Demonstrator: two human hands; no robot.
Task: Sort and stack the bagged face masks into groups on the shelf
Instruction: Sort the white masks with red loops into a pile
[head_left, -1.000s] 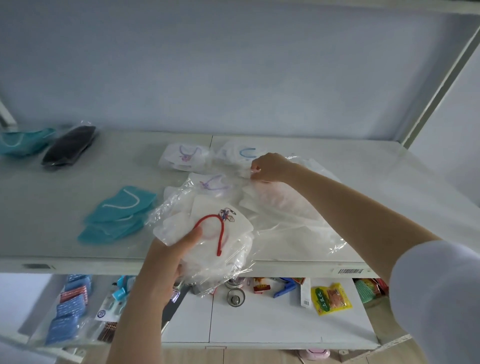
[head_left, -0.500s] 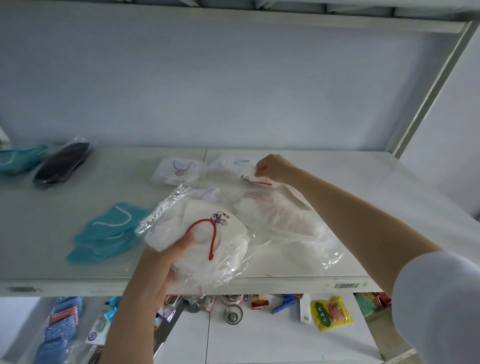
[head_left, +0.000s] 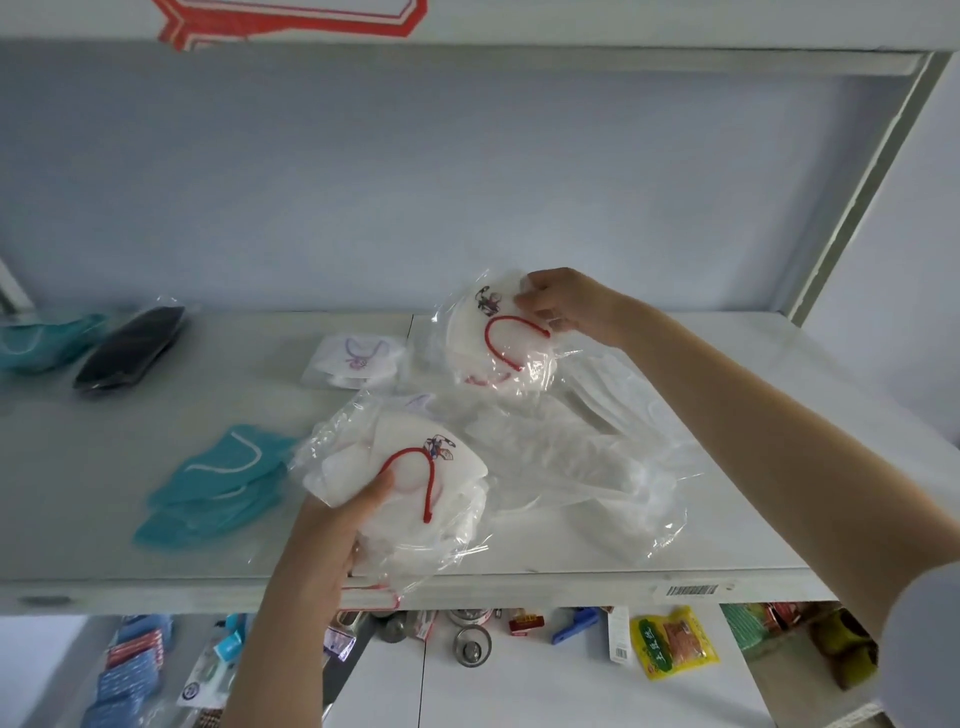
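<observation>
My left hand (head_left: 332, 540) grips a stack of bagged white masks with red ear loops (head_left: 415, 488) at the shelf's front edge. My right hand (head_left: 566, 306) holds a second bagged white mask with a red loop (head_left: 493, 343) lifted above the back of the shelf (head_left: 753, 467). Under it lies a heap of clear-bagged white masks (head_left: 582, 457). A bagged white mask with purple loops (head_left: 358, 358) lies behind the stack. Teal masks (head_left: 218, 488) lie at the front left. More teal masks (head_left: 41, 338) and a black bagged mask (head_left: 130, 348) lie at the far left.
The shelf's right upright (head_left: 857, 197) slants up at the right, and another shelf board spans the top. A lower shelf holds small goods: blue packets (head_left: 130, 670), a yellow snack packet (head_left: 672, 642), metal sink strainers (head_left: 470, 644).
My right hand has lifted a red-loop bagged mask off the pile at the back of the shelf. My left hand keeps its stack, now slightly higher. The camera has tilted upward.
</observation>
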